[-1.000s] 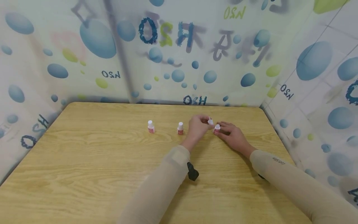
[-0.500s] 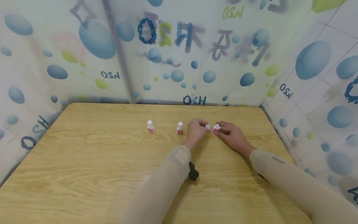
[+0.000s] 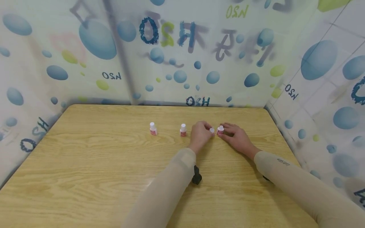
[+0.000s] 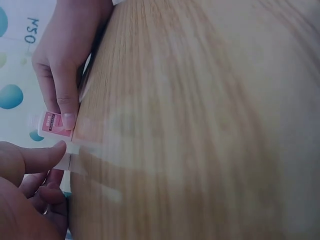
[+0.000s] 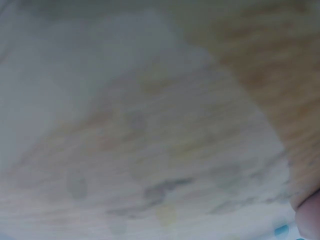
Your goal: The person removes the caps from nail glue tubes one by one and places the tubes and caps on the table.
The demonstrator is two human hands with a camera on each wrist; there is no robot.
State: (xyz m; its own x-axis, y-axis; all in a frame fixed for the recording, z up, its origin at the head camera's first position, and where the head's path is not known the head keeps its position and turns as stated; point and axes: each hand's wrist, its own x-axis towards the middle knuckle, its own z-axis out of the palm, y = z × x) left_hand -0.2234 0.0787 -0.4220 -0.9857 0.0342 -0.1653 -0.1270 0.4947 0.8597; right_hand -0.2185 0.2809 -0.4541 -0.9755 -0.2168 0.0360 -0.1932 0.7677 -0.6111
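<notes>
In the head view, my left hand (image 3: pixel 200 134) pinches a small white cap (image 3: pixel 212 130) at table level. The left wrist view has the thumb on this cap (image 4: pixel 64 162), its edge against the wood. Just right of it, my right hand (image 3: pixel 236 137) holds a small white bottle with a red label (image 3: pixel 220 130), upright on the table between thumb and fingers. The bottle's top looks narrower than the capped ones. A second bottle (image 3: pixel 183 130) stands left of my left hand, and a third bottle (image 3: pixel 153 129) farther left, both with white caps.
The wood-grain table (image 3: pixel 99 164) runs back to a wall (image 3: pixel 171 88) with blue and green dots. Another patterned wall stands along the right side. A dark wrist strap piece (image 3: pixel 196 175) hangs under my left sleeve. The right wrist view is mostly blurred.
My left hand has brought the white cap down from above, beside the right-hand bottle, to the tabletop. My right hand and the bottles stay in place.
</notes>
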